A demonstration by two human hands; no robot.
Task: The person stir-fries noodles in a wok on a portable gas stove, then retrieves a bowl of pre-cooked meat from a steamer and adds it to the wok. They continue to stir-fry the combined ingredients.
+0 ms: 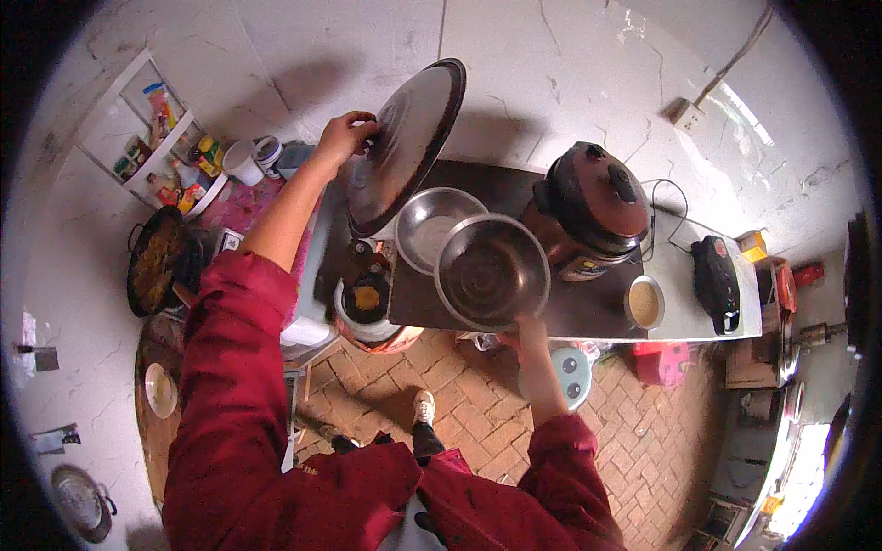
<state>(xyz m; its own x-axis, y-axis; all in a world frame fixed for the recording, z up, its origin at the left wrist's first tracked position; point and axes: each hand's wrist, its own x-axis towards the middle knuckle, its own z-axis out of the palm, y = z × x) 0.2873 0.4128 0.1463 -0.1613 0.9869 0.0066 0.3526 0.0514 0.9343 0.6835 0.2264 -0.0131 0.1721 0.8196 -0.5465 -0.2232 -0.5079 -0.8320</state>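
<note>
My left hand (350,139) grips the knob of a large round pot lid (413,131), which is raised and tilted nearly on edge above the counter. My right hand (527,332) holds the near rim of a steel bowl (493,272). That bowl overlaps a second steel bowl (431,224) behind it, and I cannot tell whether the two touch. To the right stands an electric pressure cooker (594,200) with its lid on. Below the raised lid is a round container (365,299) with something yellow in its dark interior.
A wok of food (157,258) is at the left, near a condiment shelf (172,148). Farther right on the counter (689,313) are a small bowl of tan contents (644,303) and a black appliance (716,282). Stools, one pale green (575,375) and one pink (661,363), stand on the brick floor.
</note>
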